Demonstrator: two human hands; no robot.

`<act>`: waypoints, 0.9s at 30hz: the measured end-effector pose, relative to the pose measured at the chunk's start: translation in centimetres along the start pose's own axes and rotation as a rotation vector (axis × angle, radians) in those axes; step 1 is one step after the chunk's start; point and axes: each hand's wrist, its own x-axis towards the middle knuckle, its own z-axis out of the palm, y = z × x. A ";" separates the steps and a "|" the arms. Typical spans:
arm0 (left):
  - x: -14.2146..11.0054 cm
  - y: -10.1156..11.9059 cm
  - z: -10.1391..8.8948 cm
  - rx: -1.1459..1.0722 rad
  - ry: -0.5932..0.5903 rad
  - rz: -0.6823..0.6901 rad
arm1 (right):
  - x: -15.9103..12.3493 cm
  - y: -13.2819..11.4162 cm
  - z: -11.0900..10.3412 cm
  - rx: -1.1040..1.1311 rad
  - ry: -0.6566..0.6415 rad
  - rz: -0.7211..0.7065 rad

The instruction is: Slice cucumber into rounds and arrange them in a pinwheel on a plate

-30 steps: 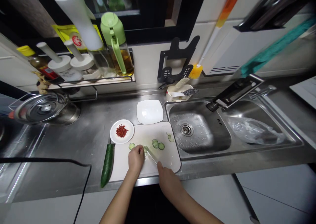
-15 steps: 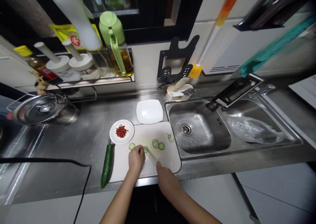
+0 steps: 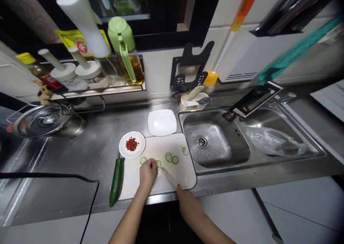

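My left hand [image 3: 148, 172] rests on the white cutting board [image 3: 131, 183], its fingers pinched at the edge of a thin cucumber slice [image 3: 158, 163]. Closed around a knife [image 3: 170, 178] is my right hand [image 3: 189, 205], at the board's front edge; the handle is hidden in the fist. The blade slants up and left, with its tip just below that slice. Several other cucumber slices [image 3: 175, 159] lie flat on the board, one of them left of my left hand. Thin curved peel scraps [image 3: 185, 150] sit near the right edge.
A whole cucumber [image 3: 116, 183] lies along the board's left edge. Behind are a small plate [image 3: 122, 146] of chopped red bits and a white dish [image 3: 162, 122]. The sink [image 3: 215, 161] adjoins on the right; a lidded pot [image 3: 72, 124] stands left, below a rack of bottles.
My right hand has drawn the knife slightly right and toward me, so the blade tip is now clear of the slice. My left hand has stayed almost in place.
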 end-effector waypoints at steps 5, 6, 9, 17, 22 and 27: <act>0.2 -1.0 -1.6 -0.062 0.069 -0.036 | 0.1 0.5 0.4 -0.002 0.019 -0.018; 0.3 -1.3 -2.0 -0.065 0.086 -0.066 | 0.2 0.5 0.4 -0.006 0.021 -0.019; 0.7 -2.4 -3.3 -0.065 0.131 -0.146 | 0.2 0.5 0.4 -0.014 0.013 -0.019; 1.0 -3.5 -3.8 0.032 0.201 -0.133 | 0.0 0.5 0.1 0.017 0.009 -0.015; 0.9 -2.5 -2.5 0.060 0.209 0.031 | -0.2 0.2 -0.3 0.020 -0.001 0.001; 1.5 1.3 -0.2 0.002 -0.071 0.243 | -0.4 0.0 -0.5 0.003 -0.004 -0.002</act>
